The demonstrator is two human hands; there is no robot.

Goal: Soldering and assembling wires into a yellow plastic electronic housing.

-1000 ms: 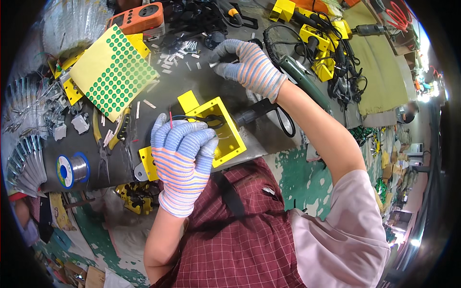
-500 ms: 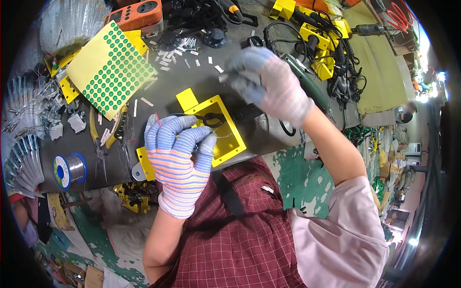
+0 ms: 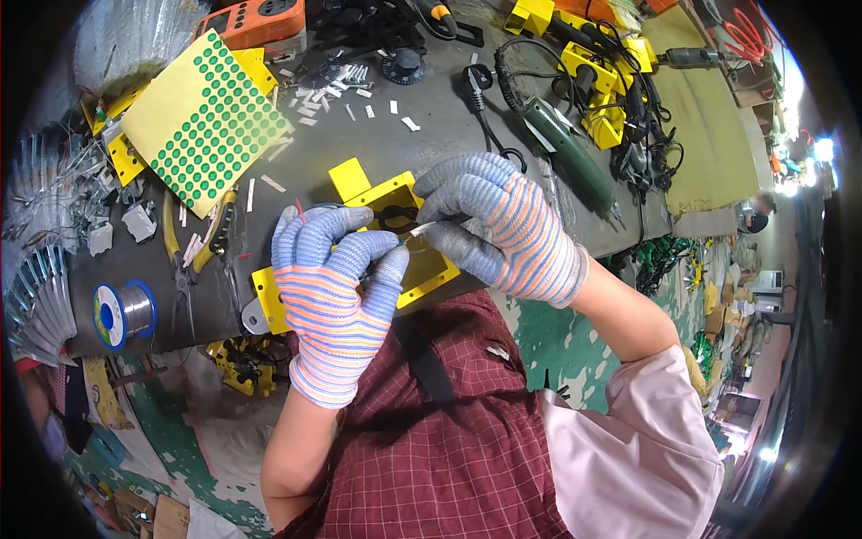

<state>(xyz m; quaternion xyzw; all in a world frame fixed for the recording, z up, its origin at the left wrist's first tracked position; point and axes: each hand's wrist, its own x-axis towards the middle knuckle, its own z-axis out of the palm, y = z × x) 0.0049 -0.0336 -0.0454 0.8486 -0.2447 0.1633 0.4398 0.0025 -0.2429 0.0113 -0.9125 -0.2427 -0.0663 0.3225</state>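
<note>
White strip [image 3: 422, 230] pinched in the right hand [image 3: 516, 225] could drop into the yellow box [image 3: 426, 290] if that grip slips; the left hand [image 3: 332, 278] pinches thin wire [image 3: 407, 241].

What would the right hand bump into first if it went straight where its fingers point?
Probably the left hand: its fingertips are just ahead, over the yellow box. The right hand looks very close to them, but depth is hard to tell.
</note>
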